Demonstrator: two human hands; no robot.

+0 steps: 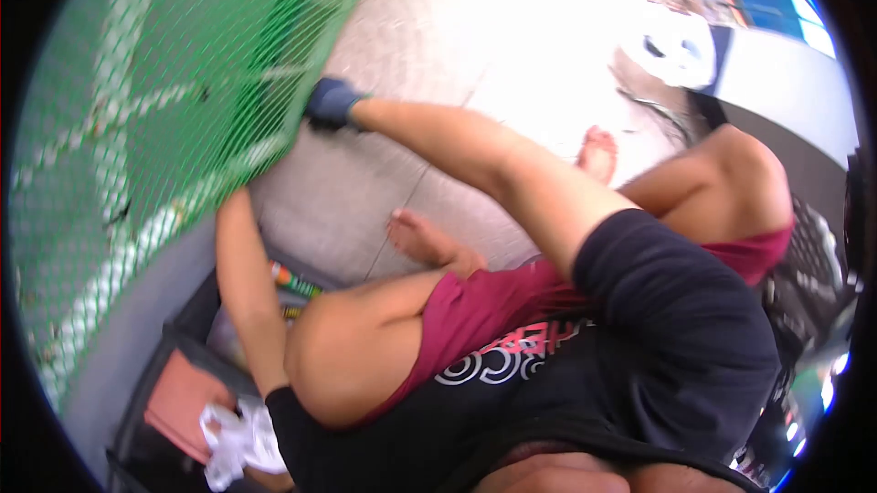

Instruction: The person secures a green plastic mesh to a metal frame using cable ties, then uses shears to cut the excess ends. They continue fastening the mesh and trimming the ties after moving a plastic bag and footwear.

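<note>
A large frame covered in green mesh (183,164) fills the upper left. My right hand (334,102), in a dark blue glove, is closed at the right edge of this mesh; its fingertips are blurred and partly hidden there. My left forearm reaches up beside my bent knee and passes behind the lower edge of the mesh, so the left hand itself is hidden.
Beneath my left arm, a dark organizer holds a salmon-pink box (187,402), a white plastic bag (242,443) and a green-and-orange tube (294,280). My bare feet rest on the tiled floor (429,45). A white bag (676,45) lies at the upper right.
</note>
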